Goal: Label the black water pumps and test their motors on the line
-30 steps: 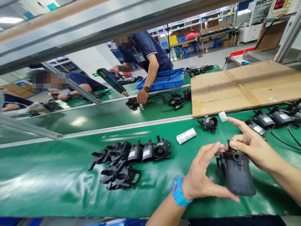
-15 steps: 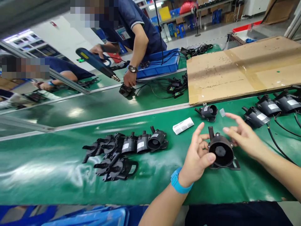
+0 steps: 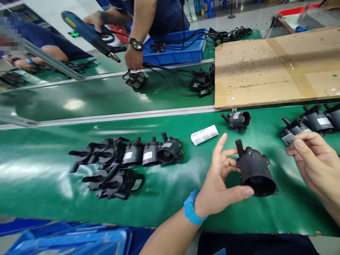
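Observation:
My left hand, with a blue wristband, grips a black cylindrical pump. Its thumb lies along the open rim and the fingers reach behind the body. The pump tilts with its round opening facing down toward me; its short spout points up. To the right, my right hand pinches a small printed label between thumb and fingertips, apart from the pump. Beyond my left hand lies a folded white paper strip, with another black pump beside it.
Several black pumps stand grouped on the green mat at left, and labelled ones at far right. A cardboard sheet lies behind. Across the bench a co-worker holds a heat gun near a blue crate with cables.
My right hand has moved right, away from the pump, its fingers now pinched on the label. My left hand has tipped the pump so its opening faces lower. The view has shifted down.

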Demonstrator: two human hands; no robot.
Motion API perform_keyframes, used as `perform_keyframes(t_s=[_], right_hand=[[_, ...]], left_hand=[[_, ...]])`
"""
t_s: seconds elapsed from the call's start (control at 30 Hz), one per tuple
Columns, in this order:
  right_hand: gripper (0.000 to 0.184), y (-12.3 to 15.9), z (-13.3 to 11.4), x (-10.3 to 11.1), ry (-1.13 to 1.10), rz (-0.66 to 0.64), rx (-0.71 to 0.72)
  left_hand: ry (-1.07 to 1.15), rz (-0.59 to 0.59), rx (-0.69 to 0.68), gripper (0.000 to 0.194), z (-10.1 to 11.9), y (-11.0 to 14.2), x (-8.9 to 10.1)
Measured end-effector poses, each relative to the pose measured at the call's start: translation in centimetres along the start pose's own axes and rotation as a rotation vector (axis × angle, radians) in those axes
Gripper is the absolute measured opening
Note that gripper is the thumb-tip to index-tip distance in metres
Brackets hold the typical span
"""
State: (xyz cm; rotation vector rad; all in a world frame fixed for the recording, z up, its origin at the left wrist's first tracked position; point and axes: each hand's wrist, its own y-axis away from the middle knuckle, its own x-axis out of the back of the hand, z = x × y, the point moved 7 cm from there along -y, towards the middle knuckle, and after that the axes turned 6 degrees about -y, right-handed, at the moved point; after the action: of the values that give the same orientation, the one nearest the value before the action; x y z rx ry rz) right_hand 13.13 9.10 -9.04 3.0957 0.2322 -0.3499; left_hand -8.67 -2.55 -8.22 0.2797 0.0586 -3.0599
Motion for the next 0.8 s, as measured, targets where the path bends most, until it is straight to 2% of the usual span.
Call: perform_keyframes(t_s=[0.13, 0.23, 0.47, 0.63, 0.8], right_hand=[[0.018, 0.2, -0.5, 0.1, -0.059, 0.033, -0.054], [0.019, 0.4, -0.6, 0.4, -0.089, 0.071, -0.089], [0.014, 0.6, -0.8, 0.8, -0.091, 0.105, -0.071], [0.015, 0.3, -1.0, 1.2, -0.083, 0.124, -0.029], [0.017, 0.2, -0.9, 1.4, -0.021, 0.115, -0.027]], left_hand=[[0.005, -0.031, -0.069, 0.116, 0.1, 0.2, -0.2], [-0.005, -0.030, -0.069, 0.116, 0.0, 0.3, -0.3], [-0.064, -0.023, -0.018, 0.120, -0.6, 0.5, -0.2], [-0.074, -0.045, -0.047, 0.118, -0.5, 0.5, -0.3], [-0.169, -0.023, -0.057, 0.125, -0.8, 0.7, -0.2]])
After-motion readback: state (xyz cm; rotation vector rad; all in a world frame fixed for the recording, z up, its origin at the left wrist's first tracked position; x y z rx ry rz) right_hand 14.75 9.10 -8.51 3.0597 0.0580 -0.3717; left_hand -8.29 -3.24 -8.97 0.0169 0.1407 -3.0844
